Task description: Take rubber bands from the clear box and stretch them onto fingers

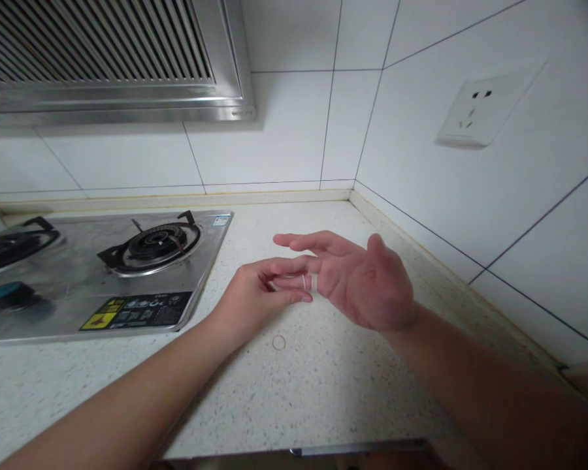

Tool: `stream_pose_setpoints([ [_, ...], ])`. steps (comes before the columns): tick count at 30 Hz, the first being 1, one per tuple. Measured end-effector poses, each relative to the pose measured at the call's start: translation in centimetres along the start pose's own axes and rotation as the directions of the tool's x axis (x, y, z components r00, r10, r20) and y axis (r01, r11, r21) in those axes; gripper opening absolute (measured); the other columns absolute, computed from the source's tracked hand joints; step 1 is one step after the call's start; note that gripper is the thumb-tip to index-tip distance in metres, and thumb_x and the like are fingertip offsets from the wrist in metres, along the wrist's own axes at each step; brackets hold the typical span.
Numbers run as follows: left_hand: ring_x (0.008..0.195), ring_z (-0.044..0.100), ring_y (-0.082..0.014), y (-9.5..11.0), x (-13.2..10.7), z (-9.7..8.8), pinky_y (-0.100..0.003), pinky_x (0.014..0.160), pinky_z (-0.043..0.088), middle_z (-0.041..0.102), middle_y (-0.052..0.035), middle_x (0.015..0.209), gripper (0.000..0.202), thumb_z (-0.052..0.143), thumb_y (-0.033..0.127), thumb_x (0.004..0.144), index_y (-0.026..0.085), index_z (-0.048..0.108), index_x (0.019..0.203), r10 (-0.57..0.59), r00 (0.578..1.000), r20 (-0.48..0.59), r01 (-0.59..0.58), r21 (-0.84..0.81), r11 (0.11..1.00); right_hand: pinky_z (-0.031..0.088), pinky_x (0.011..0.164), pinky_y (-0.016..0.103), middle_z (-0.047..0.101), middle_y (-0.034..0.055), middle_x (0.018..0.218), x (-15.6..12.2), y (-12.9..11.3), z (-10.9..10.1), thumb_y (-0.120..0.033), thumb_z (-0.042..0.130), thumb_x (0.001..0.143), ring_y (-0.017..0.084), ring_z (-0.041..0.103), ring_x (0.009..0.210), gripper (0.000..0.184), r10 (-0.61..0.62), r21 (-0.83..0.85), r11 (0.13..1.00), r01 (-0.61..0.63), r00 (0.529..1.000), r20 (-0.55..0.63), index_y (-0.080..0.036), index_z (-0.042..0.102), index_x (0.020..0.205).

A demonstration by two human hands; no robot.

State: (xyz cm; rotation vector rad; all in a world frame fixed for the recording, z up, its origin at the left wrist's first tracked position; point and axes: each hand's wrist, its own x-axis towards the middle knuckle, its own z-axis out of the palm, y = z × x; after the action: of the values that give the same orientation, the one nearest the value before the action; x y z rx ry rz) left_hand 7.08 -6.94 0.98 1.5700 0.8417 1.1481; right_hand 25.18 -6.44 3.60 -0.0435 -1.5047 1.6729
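My right hand (357, 277) is held palm up over the counter, its fingers stretched out to the left and apart. Several thin pale rubber bands (314, 282) circle one of its lower fingers near the base. Reaching in from the left, my left hand (264, 287) closes its thumb and fingers around that same finger, at a pale rubber band (304, 282) a little farther out than the others. Its fingertips are partly hidden behind the right hand's fingers. Below the hands, a thin reddish-brown rubber band (279, 342) lies flat on the counter.
A steel gas stove (186, 274) with black burners is set into the speckled countertop (323, 378) at left. Above it hangs a range hood (235, 104). White tiled walls meet in the corner behind, with a wall socket (470, 114) at right.
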Motion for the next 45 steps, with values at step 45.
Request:
stream_pose_setpoints([
  [45,0.068,0.067,-0.0155,1.0,-0.8,-3.9,-0.023,0.063,0.042,0.076,-0.0007,0.079,0.009,0.071,0.026,0.089,0.025,0.081,0.088,-0.23,0.794,0.563,-0.234,0.631,0.739,0.052,0.092,0.048,0.06,0.013,0.138,0.2,-0.1,-3.4,-0.072,0.031,0.098,0.027,0.068,0.103,0.065,-0.003,-0.211,0.977,-0.031,0.988,-0.157,-0.02,0.067,0.116],
])
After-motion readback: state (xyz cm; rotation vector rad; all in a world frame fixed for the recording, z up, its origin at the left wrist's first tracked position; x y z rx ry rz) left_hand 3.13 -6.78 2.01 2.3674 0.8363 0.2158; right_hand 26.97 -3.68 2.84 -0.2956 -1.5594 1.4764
